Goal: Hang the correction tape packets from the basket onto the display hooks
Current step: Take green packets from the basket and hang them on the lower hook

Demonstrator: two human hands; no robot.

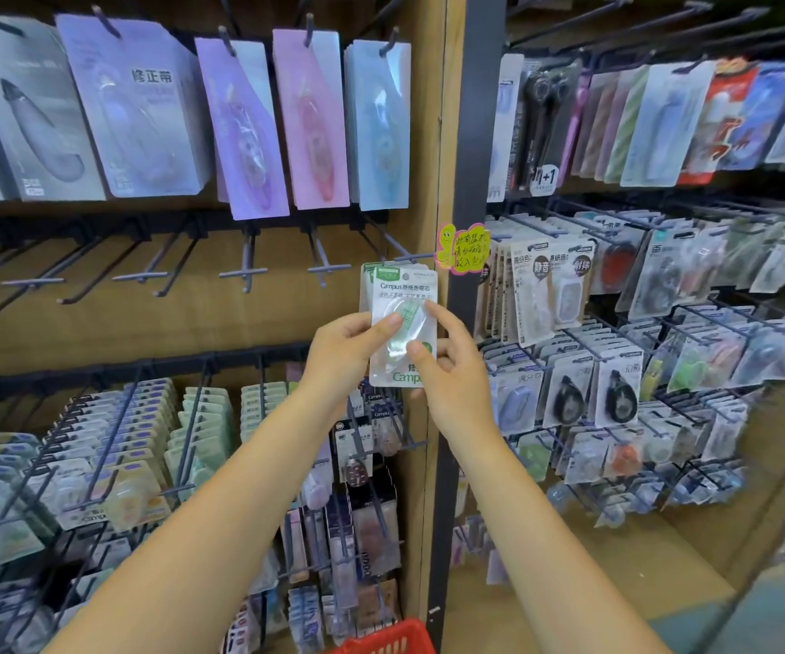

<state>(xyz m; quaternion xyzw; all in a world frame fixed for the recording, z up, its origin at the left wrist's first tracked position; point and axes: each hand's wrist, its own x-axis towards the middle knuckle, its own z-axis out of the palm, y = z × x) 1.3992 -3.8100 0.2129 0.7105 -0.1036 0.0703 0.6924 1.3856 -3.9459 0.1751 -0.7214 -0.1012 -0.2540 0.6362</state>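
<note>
A white and green Campus correction tape packet (402, 295) is held upright in front of the rightmost hook (409, 256) of the middle row. Its top edge sits at the hook's tip, with other packets just behind it. My left hand (343, 349) grips the packet's left edge, thumb across the blister. My right hand (447, 370) pinches its right edge and lower part. The rim of the red basket (388, 639) shows at the bottom edge of the view.
Several bare hooks (249, 271) run along the middle row to the left. Pastel correction tape packets (310, 120) hang above. Lower hooks (121, 446) are packed with stock. A wooden post (447, 110) divides this bay from a full rack (640, 323) on the right.
</note>
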